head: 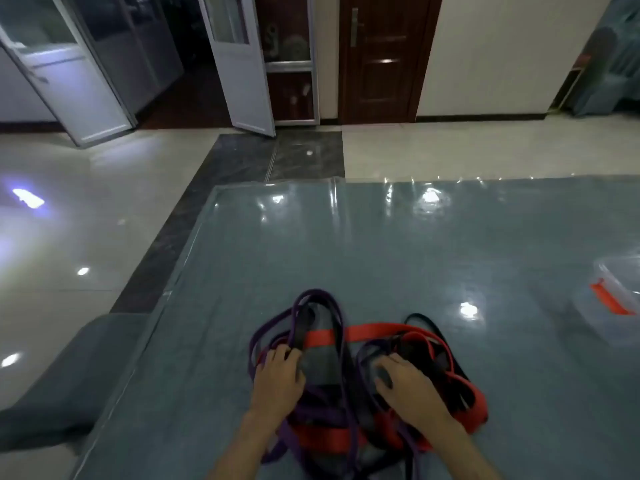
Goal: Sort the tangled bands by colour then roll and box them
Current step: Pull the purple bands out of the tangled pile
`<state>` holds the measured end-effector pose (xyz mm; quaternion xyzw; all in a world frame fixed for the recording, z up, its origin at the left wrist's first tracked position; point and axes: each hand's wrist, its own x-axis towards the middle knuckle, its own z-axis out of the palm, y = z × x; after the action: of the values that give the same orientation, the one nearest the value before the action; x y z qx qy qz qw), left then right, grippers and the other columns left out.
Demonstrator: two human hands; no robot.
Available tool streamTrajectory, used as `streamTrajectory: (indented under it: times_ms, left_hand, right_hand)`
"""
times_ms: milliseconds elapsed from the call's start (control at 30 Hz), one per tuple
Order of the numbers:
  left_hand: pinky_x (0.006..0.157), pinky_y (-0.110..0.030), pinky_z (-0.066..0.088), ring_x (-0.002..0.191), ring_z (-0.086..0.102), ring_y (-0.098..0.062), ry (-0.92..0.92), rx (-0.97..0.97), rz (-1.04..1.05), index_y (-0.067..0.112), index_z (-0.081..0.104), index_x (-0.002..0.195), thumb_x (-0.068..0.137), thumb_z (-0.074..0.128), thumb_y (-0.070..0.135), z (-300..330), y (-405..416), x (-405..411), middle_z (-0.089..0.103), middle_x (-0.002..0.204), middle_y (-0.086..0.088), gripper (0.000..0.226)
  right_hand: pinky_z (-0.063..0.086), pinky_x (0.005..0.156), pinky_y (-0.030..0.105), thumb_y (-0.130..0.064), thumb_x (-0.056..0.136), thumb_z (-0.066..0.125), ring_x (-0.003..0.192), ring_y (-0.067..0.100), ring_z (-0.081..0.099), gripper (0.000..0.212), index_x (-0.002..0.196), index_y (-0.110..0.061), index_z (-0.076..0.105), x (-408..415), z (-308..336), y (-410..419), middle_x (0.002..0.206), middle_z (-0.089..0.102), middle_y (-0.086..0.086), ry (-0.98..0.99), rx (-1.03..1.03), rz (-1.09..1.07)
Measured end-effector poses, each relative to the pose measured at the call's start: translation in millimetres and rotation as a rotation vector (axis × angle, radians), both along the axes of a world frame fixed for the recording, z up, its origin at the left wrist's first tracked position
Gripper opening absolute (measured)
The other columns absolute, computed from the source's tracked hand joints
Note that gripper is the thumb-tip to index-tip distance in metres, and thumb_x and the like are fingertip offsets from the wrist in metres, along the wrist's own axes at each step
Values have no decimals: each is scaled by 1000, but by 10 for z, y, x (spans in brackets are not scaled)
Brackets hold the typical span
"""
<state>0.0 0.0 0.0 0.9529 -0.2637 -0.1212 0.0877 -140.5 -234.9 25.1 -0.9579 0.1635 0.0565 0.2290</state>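
Both hands (346,379) rest on tangled purple, red and black bands (363,375).

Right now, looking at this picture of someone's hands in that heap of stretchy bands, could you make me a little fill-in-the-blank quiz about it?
1. The tangled bands come in red, black and ____.
2. The clear plastic box has a clip coloured ____.
3. The number of hands on the pile, left hand and right hand, is ____.
4. The bands lie on a mat coloured ____.

Missing words: purple; red; two; grey-blue
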Motion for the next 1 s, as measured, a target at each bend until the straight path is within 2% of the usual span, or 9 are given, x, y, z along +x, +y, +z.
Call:
streamTrajectory:
  times_ms: [167, 333, 500, 633, 733, 800, 900, 933, 1000]
  left_hand:
    - [118, -41, 39, 149, 34, -26, 132, 14, 144, 20, 36, 158, 102, 55, 31, -121, 48, 251, 37, 160, -4, 61]
    - [124, -49, 30, 157, 23, -31, 117, -19, 270, 20, 23, 165, 102, 61, 39, -261, 83, 490, 21, 171, -12, 75]
    - [119, -43, 37, 150, 35, -26, 187, -42, 222, 21, 38, 158, 100, 62, 52, -394, 67, 792, 40, 161, -4, 69]
    - [113, -39, 42, 140, 46, -22, 194, -126, 208, 20, 50, 150, 100, 63, 54, -456, -39, 995, 52, 148, -1, 62]
    - [107, -40, 46, 134, 50, -23, 264, -179, 184, 19, 53, 147, 99, 65, 51, -481, -200, 1135, 58, 139, -1, 59]
    - [104, -42, 50, 131, 54, -23, 338, -231, 200, 20, 53, 145, 98, 69, 45, -509, -318, 1200, 62, 137, -1, 56]
    - [95, -37, 53, 123, 64, -21, 454, -345, 334, 20, 56, 139, 94, 77, 34, -582, -459, 1283, 69, 130, 2, 52]
    - [90, -35, 53, 119, 66, -20, 458, -367, 374, 21, 58, 136, 92, 79, 31, -613, -485, 1301, 71, 125, 5, 50]
    - [80, -32, 52, 111, 70, -19, 411, -379, 396, 25, 62, 130, 89, 82, 27, -651, -510, 1314, 71, 107, 11, 46]
  right_hand:
    - [54, 89, 30, -36, 103, 60, 106, 14, 66, 27, 128, -28, 64, 179, -57, 9, 122, 60, -10, 73, 158, 33]
    - [56, 97, 31, -28, 102, 63, 110, 12, 67, 26, 127, -22, 68, 449, -211, -19, 120, 69, -6, 82, 300, 39]
    - [55, 102, 30, -15, 103, 63, 115, 14, 66, 30, 132, -19, 65, 785, -386, -34, 124, 69, 5, 70, 476, -41]
    - [52, 96, 24, 1, 105, 49, 120, 22, 65, 49, 148, -21, 52, 1142, -522, -44, 129, 68, 7, 58, 561, -175]
    - [45, 81, 11, 0, 101, 60, 112, 12, 62, 64, 157, -22, 38, 1381, -629, -19, 124, 64, -6, 81, 663, -308]
    - [42, 85, 7, -7, 100, 68, 120, 9, 53, 71, 160, -17, 32, 1521, -738, 26, 132, 57, -5, 103, 719, -387]
    - [48, 109, 36, -26, 97, 77, 130, 26, 59, 76, 158, -7, 36, 1700, -852, 57, 149, 56, 16, 184, 755, -563]
    - [49, 110, 45, -34, 95, 78, 130, 32, 61, 75, 154, -6, 41, 1738, -879, 55, 148, 58, 18, 225, 699, -569]
    - [53, 101, 44, -48, 91, 77, 125, 33, 64, 65, 139, -10, 57, 1792, -896, 52, 137, 65, 13, 314, 496, -494]
